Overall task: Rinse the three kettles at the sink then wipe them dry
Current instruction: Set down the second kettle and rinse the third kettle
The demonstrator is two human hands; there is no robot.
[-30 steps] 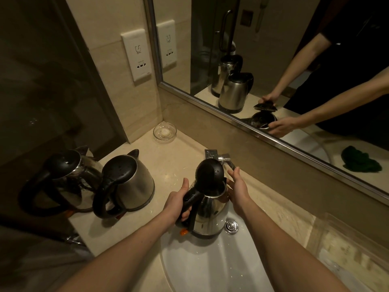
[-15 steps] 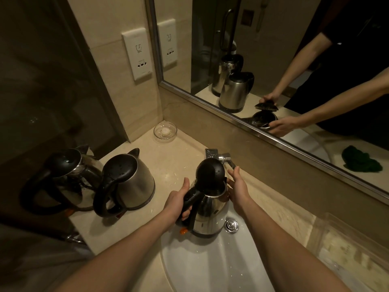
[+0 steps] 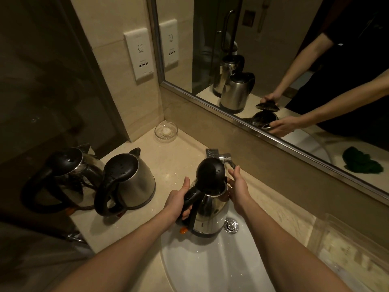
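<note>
Kettle (image 3: 210,211) hung over the sink (image 3: 210,268), lid (image 3: 210,173) up | left hand (image 3: 179,202) gripped its handle (image 3: 191,197) | right hand (image 3: 239,187) lay straight-fingered against the rim | risk: a wet handle could have slipped, dropping it into the sink.
</note>
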